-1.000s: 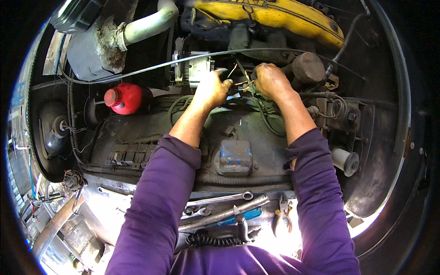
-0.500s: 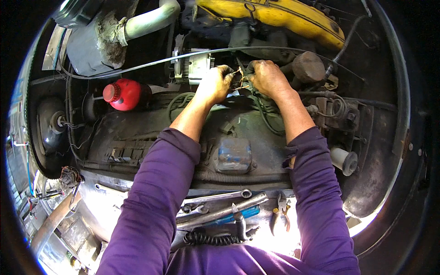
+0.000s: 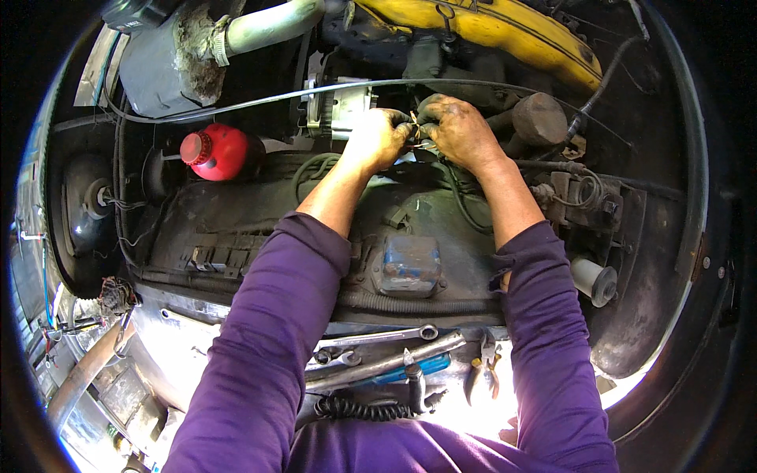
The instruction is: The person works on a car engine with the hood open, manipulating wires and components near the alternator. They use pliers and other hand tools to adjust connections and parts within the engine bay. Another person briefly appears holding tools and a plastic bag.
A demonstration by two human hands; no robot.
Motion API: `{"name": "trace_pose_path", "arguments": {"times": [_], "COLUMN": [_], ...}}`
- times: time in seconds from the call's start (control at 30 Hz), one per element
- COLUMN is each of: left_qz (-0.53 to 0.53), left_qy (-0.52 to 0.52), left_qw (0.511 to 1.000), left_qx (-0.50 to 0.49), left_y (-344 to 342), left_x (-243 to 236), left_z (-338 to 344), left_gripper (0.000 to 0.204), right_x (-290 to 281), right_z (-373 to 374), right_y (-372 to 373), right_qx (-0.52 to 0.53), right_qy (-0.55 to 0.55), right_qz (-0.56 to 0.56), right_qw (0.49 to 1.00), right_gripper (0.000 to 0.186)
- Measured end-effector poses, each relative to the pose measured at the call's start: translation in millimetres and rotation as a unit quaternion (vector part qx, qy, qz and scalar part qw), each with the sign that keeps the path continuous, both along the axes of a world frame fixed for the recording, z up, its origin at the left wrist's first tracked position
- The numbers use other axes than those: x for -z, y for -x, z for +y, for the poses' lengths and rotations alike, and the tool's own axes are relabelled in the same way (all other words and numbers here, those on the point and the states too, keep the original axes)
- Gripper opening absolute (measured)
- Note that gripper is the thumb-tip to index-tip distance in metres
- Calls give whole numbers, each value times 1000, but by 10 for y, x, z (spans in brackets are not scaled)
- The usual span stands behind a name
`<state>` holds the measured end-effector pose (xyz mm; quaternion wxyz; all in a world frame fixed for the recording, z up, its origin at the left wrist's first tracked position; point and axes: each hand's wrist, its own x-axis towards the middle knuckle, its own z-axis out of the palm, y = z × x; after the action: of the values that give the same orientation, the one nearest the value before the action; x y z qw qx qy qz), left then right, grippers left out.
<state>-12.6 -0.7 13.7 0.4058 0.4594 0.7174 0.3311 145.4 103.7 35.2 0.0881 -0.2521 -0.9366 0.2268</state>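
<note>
In the engine bay, my left hand (image 3: 380,140) pinches the thin bare wire ends (image 3: 415,124) between thumb and fingers. Facing it, my right hand (image 3: 460,135) is closed on the same bunch of wires, its fingertips almost touching those of my left. The exact grip of each fingertip is partly hidden. Just behind my left hand sits a silver alternator (image 3: 341,106). A long cable (image 3: 236,107) runs across above both hands. A dark green hose (image 3: 470,205) loops down below my right hand.
Around are a red bottle (image 3: 217,158), a grey pipe (image 3: 268,31), a yellow engine cover (image 3: 505,35) and a round canister (image 3: 536,118). Along the front ledge lie wrenches (image 3: 378,337), a metal bar (image 3: 438,348), pliers (image 3: 482,374) and a coiled black cord (image 3: 351,407).
My hands have come closer together and moved slightly up, with their fingertips now meeting over the wire ends. The whole view has shifted a little.
</note>
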Motion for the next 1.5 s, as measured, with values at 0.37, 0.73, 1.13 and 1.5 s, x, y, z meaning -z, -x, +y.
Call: {"name": "trace_pose_path", "arguments": {"times": [0.37, 0.73, 1.13, 1.5], "left_qz": [-36, 33, 63, 39], "left_qy": [41, 35, 3, 16], "left_qw": [999, 998, 998, 999], "left_qx": [5, 31, 30, 32], "left_y": [-12, -29, -34, -24], "left_x": [-59, -61, 94, 92], "left_z": [18, 1, 2, -2], "left_gripper": [32, 32, 33, 34], "right_x": [43, -9, -30, -24], "right_z": [-25, -43, -16, -21], "right_y": [21, 53, 83, -85], "right_qx": [52, 46, 200, -77], "right_qy": [56, 77, 263, -179], "right_qz": [-45, -28, -24, -51], "right_qw": [996, 996, 944, 980], "right_gripper": [33, 30, 19, 27]}}
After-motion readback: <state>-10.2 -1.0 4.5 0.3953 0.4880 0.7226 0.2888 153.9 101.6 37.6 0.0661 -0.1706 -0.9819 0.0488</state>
